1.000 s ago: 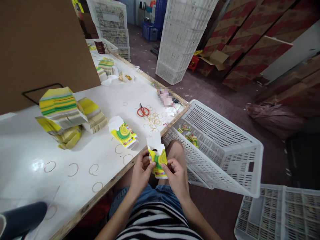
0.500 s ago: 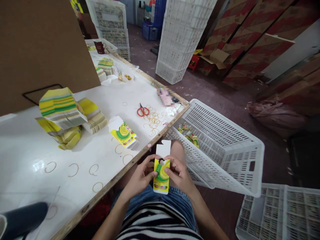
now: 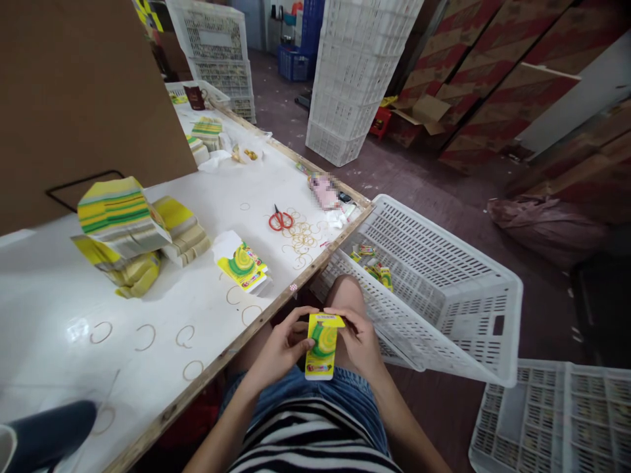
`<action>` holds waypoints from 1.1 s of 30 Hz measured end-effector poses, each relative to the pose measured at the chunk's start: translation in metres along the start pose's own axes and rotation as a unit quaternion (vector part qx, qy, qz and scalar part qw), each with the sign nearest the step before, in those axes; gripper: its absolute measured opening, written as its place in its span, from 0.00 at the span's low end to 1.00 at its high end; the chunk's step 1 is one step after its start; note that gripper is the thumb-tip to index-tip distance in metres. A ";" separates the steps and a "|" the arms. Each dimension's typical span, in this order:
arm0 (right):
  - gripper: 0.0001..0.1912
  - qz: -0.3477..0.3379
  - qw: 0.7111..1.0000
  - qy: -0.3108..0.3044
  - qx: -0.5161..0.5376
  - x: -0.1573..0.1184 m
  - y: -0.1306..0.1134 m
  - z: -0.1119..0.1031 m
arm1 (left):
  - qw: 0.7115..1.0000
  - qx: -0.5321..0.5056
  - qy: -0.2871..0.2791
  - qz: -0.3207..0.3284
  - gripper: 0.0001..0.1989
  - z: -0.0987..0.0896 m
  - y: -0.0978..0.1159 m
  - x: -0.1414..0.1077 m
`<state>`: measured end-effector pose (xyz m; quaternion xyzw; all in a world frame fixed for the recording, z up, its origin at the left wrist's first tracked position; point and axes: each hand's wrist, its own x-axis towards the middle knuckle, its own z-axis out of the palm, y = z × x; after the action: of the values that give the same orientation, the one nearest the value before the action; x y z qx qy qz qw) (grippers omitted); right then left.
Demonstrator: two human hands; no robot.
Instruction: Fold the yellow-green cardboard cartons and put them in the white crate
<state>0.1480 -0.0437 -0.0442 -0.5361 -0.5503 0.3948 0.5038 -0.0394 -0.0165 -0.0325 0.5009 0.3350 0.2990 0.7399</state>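
A small yellow and green carton (image 3: 321,351) is held upright above my lap, its top flap folded forward over the opening. My left hand (image 3: 282,347) grips its left side, thumb on the front face. On the other side, my right hand (image 3: 361,338) has its fingers on the carton's top edge and flap; its thumb is partly hidden behind the flap. Flattened cartons (image 3: 242,265) of the same print lie on the white table (image 3: 207,328) to the left. Red-handled scissors (image 3: 280,220) rest beside a scatter of rubber bands (image 3: 302,236).
Bundled cartons (image 3: 121,217) are piled at the table's left. A white plastic crate (image 3: 444,289) with several small cartons inside stands at my right, by the table edge. Stacked white crates (image 3: 362,72) rise behind it. A dark cylinder (image 3: 52,430) lies at the near left.
The carton's white top flap, upright before, is now folded down over the opening. My right thumb has moved from the front face up to the flap.
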 end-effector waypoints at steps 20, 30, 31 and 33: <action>0.14 0.074 0.994 -0.052 -0.054 0.002 -0.011 -0.002 | 0.998 -0.033 0.061 -0.007 0.26 0.004 0.000 0.005; 0.21 0.090 0.939 0.271 0.190 0.012 0.003 -0.015 | 0.898 0.288 0.278 0.181 0.21 -0.011 0.018 0.011; 0.22 0.076 0.923 0.317 0.206 0.015 0.004 -0.019 | 0.842 0.355 0.345 0.216 0.23 -0.022 0.023 0.012; 0.23 0.076 0.915 0.324 0.228 0.016 0.005 -0.023 | 0.746 0.455 0.426 0.237 0.28 -0.048 0.032 0.014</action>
<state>0.1726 -0.0298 -0.0428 -0.5459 -0.2092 0.3513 0.7313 -0.0727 0.0310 -0.0187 0.6621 0.5821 0.4589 0.1105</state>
